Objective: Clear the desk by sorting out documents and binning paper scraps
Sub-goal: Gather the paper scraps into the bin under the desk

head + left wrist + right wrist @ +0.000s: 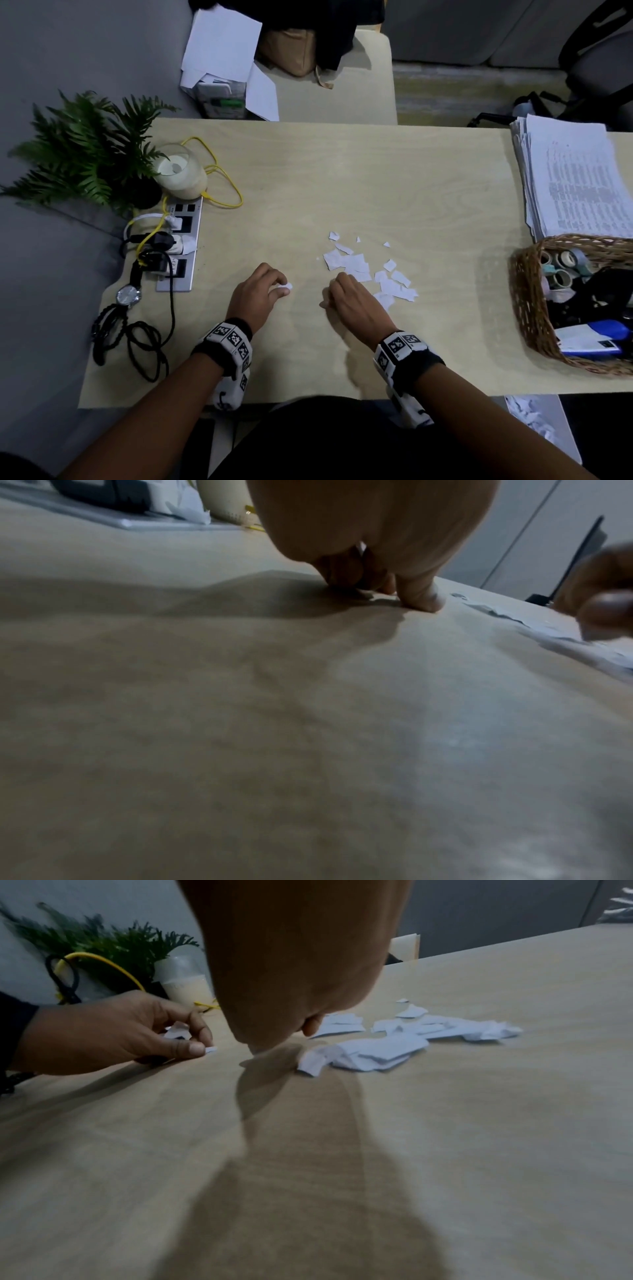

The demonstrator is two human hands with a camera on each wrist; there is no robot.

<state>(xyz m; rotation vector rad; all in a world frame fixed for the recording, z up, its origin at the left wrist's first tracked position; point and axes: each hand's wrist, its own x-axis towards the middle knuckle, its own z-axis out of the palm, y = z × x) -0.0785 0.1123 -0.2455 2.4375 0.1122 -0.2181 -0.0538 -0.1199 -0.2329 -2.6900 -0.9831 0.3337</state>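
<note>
Several torn white paper scraps [363, 267] lie in a loose pile on the light wooden desk [342, 171], also seen in the right wrist view [377, 1050]. My left hand [284, 287] is to the left of the pile and pinches a few small scraps [178, 1033] between thumb and fingers. My right hand [330, 291] rests on the desk with its fingers curled over the near left edge of the pile, and a white scrap shows at its thumb. A tall stack of printed documents [575, 178] sits at the desk's far right.
A wicker basket [527, 301] of tape rolls and stationery stands at the right. At the left are a power strip [180, 246] with cables, a fern [78, 150], a glass candle [178, 171] and a wristwatch [128, 295]. Loose sheets [222, 48] lie on a chair behind. Crumpled paper [534, 418] shows below the desk's front right.
</note>
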